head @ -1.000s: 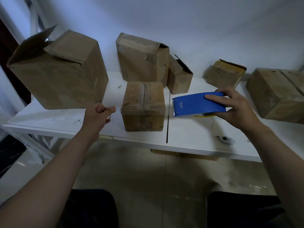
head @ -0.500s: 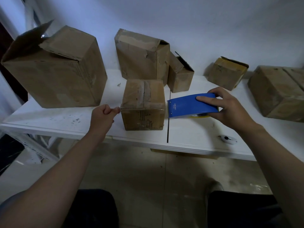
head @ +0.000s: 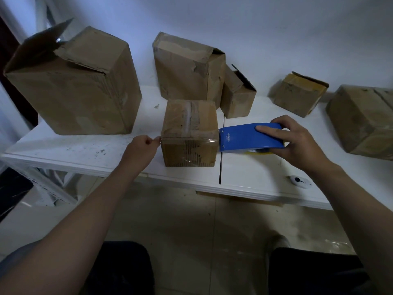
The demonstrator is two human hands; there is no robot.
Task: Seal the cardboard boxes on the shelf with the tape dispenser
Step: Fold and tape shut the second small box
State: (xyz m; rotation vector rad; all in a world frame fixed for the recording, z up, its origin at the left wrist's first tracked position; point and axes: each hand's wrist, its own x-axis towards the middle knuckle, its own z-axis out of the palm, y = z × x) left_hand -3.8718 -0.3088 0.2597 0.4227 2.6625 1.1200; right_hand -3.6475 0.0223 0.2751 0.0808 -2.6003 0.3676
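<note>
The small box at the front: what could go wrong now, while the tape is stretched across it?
1. Neither the left hand, pinching the tape end, nor the right hand on the dispenser holds the small box; a pull may slide it toward the shelf edge nearby.
2. The tape shines unevenly near the box's right corner; it may be creased and stick badly there.

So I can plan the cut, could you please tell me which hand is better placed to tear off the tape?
Likely the right: the right hand grips the tape dispenser at the right edge of the small box, while the left hand pinches the tape end at its left edge.
</note>
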